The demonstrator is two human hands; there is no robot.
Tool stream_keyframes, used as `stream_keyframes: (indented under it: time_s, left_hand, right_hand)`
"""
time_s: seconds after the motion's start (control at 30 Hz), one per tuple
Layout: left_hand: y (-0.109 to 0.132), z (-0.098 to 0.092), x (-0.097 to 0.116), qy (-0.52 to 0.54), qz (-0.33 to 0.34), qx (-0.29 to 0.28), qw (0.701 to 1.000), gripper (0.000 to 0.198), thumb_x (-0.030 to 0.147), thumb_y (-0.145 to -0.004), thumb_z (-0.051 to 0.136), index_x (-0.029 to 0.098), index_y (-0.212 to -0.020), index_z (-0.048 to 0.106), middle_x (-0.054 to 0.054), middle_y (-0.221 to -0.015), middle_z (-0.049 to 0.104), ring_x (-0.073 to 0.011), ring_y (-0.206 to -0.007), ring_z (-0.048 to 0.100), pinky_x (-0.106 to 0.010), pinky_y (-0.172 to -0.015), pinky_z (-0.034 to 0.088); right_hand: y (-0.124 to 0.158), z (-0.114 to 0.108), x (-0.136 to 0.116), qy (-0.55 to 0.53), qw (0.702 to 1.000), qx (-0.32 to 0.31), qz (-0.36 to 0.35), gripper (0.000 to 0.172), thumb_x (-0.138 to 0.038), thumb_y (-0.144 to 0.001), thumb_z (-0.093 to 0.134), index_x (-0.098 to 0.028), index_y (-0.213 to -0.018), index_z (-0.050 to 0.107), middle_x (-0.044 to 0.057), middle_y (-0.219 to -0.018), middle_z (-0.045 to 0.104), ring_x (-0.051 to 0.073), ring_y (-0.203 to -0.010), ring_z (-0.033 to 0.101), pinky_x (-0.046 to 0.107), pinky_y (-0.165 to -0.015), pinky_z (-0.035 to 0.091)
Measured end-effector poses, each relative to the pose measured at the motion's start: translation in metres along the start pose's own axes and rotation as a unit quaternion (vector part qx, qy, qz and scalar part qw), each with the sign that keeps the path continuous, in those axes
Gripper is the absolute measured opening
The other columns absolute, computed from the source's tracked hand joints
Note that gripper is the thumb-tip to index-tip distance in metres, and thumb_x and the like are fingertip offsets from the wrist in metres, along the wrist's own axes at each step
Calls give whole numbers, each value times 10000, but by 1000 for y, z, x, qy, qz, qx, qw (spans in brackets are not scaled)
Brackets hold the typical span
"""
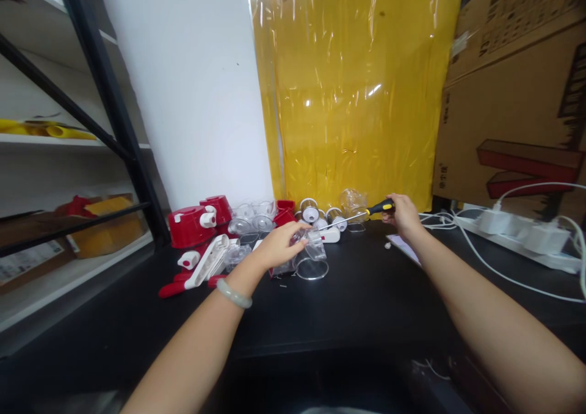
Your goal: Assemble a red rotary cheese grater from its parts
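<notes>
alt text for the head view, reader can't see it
A left hand holds a clear part while the right hand points a black-and-yellow screwdriver towards it. Red and white parts lie on the black table, mostly to the left.

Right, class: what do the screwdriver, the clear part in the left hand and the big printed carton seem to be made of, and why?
Screwdriver shaft: probably polished steel, from its silvery gleam.
Handle: black and yellow, smooth-looking, plastic or perhaps rubber.
Clear part: apparently glossy rigid plastic, see-through with bright highlights, though possibly glass.
Printed carton: matt cardboard, judging by its brown colour.
</notes>
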State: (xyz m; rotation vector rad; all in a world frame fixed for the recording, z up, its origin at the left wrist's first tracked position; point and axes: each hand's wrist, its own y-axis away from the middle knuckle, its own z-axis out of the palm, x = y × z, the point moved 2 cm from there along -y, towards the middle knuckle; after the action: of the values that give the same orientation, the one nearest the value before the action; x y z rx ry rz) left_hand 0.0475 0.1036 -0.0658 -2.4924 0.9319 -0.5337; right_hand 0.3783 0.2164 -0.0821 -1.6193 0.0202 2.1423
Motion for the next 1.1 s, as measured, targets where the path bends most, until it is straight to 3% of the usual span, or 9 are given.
stream_keyframes:
  time_s: [0.1, 0.2, 0.4, 0.5, 0.63, 0.83, 0.97, 1.1]
  left_hand:
    - [0, 0, -1, -1, 2, 2, 1000, 370, 309, -943, 555, 230, -1303, 593, -84, -1306, 663, -251, -1185, 630, -424, -1046, 475]
    - [0, 0, -1, -3, 4, 2, 1000, 369, 308, -946, 552, 231, -1305, 589, -84, -1311, 660, -249, -1198, 623, -422, -1047, 473]
    - [1, 0, 0, -5, 0, -1, 1000, 368, 325, -955, 541, 231, -1308, 585, -84, -1305, 662, -252, -1180, 629, -429, -1038, 474]
    - [1, 0, 0, -4, 1, 0, 1000, 368, 321, -953, 544, 235, -1308, 586, -83, -1311, 658, -255, -1187, 626, -430, -1042, 473]
    - [1, 0, 0, -3, 3, 2, 1000, 373, 322, -951, 546, 232, -1310, 588, -86, -1308, 660, -256, -1186, 628, -425, -1047, 472]
    - [1, 0, 0, -7, 2, 1, 1000, 374, 330, -950, 545, 231, -1308, 593, -85, -1307, 661, -254, -1185, 629, -413, -1053, 469]
    - [1, 0, 0, -12, 2, -3, 1000, 379, 319, -951, 541, 228, -1316, 589, -87, -1289, 666, -251, -1156, 640, -416, -1033, 480]
    - [1, -1, 1, -11, 2, -3, 1000, 378, 316, -951, 541, 230, -1316, 589, -89, -1287, 665, -253, -1159, 637, -422, -1029, 481]
  right_hand:
    - [-2, -1, 3, 28, 999, 2, -28, 188, -409, -927, 536, -226, -884, 538, -66, -511, 472, 107, -359, 437, 211, -348, 349]
    - [-2, -2, 2, 54, 997, 3, -49, 252, -449, -955, 481, -220, -876, 550, -60, -486, 461, 114, -353, 430, 220, -355, 357]
    - [1, -2, -2, 10, 1000, 5, -14, 148, -318, -918, 452, -220, -891, 559, -30, -595, 558, 141, -422, 542, 288, -453, 497]
    - [-1, -2, -1, -7, 1000, 0, -9, 125, -260, -864, 462, -220, -895, 576, -27, -631, 566, 140, -442, 553, 294, -468, 509]
    - [-5, -3, 3, 1, 1000, 2, -16, 98, -299, -846, 547, -223, -904, 571, -34, -612, 563, 134, -439, 533, 270, -446, 473]
    - [-5, -4, 4, 59, 997, -2, -58, 251, -456, -924, 513, -218, -860, 559, -56, -422, 466, 132, -342, 428, 230, -362, 341]
    - [-3, -4, 2, 48, 997, 9, -51, 308, -462, -961, 417, -209, -864, 563, -29, -474, 520, 143, -365, 492, 246, -382, 399]
    - [-2, -4, 0, 6, 999, 5, -32, 221, -375, -911, 437, -209, -870, 577, -20, -606, 576, 140, -415, 550, 284, -444, 491]
